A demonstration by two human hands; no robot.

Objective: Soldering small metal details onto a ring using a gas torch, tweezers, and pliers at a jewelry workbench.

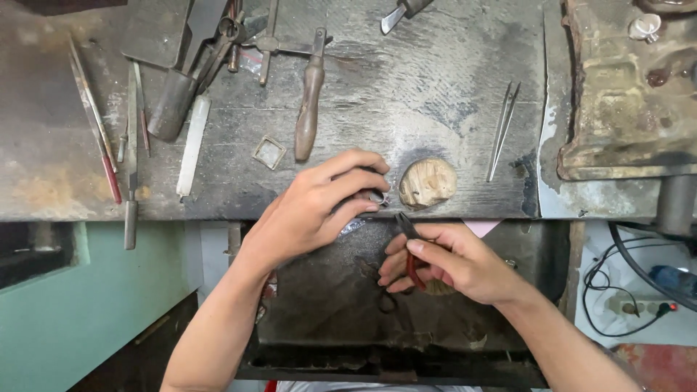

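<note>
Ring — pinched by left hand | right hand — grips pliers

A: What lies on the counter?

B: Far left, a row of files. Right of them a stick, then a frame, then a wooden-handled tool. Tweezers lie to the right; a block sits far right.

A: And at the near edge?

B: A peg is set at the edge. The left hand rests just left of it, with a ring at its fingertips. The right hand is nearer, over the tray below the counter, with pliers in it, tips near the ring.
</note>
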